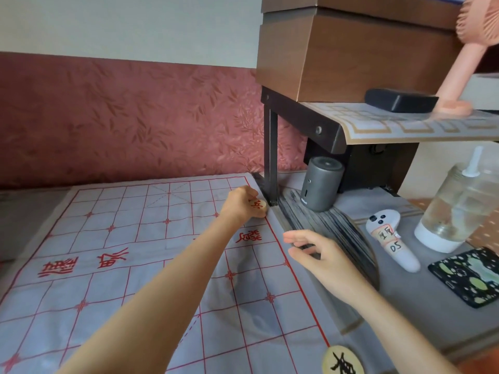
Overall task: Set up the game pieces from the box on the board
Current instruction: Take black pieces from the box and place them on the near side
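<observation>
Clenched round a pale round xiangqi piece (258,205) marked with a red character, the left grip (243,202) was stretched far across the board (108,238). It held the piece at the red border line on the board's right side, in the far half, close to the black leg of a shelf unit (270,157). From where I stood I could not tell whether the piece touched the sheet. The right grip (316,252) was released, its fingers loosely spread and holding nothing. It hovered just off the board's right border, over a dark streaked mat (337,228).

The board was a thin grey sheet printed with red lines and characters, spread with some creases on the worktop (421,306). A black-lettered piece (343,360) lay on the border line at the near right.

To the right stood a grey cylindrical device (321,184) under the shelf, a white controller (391,238) with handwritten labels, a glass jar (459,206) with a straw, and a phone (469,276) in a spotted case. On the shelf a pink handheld fan (459,76) stood beside a black case (399,99).
</observation>
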`<state>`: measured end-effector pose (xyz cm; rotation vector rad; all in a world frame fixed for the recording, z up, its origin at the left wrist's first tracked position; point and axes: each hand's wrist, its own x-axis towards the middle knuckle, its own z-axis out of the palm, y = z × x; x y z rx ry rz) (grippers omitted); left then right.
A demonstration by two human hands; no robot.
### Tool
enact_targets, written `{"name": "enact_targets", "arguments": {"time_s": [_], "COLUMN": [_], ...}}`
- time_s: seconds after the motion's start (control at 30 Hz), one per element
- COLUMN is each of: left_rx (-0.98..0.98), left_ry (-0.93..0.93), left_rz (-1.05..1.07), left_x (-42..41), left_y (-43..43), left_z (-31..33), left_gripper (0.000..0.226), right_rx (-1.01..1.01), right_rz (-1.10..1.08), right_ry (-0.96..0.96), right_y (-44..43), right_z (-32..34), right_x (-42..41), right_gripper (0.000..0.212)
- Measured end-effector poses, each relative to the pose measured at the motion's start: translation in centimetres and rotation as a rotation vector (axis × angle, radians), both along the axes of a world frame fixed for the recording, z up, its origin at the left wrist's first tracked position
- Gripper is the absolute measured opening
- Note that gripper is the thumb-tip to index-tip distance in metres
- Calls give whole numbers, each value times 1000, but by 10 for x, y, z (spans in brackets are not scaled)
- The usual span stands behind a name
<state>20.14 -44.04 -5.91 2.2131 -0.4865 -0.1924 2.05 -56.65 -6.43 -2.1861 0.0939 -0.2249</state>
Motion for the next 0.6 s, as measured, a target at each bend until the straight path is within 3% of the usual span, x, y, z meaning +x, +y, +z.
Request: {"name": "enact_targets", "arguments": {"time_s": [0.3, 0.6], "left_rx": [-1, -107], "left_ry": [-66, -172], "left_rz": [24, 104], "left_x": [0, -18], "left_y": [-4, 46], "left_z": [-2, 19], "left_gripper": [64, 50], "right_rx": [-6, -34], "right_rz": [-16, 31], "right_ry": [42, -3], "right_y": [0, 25], "right_z": [-7, 16], "right_x": [-3, 3], "right_gripper": [27, 26]}}
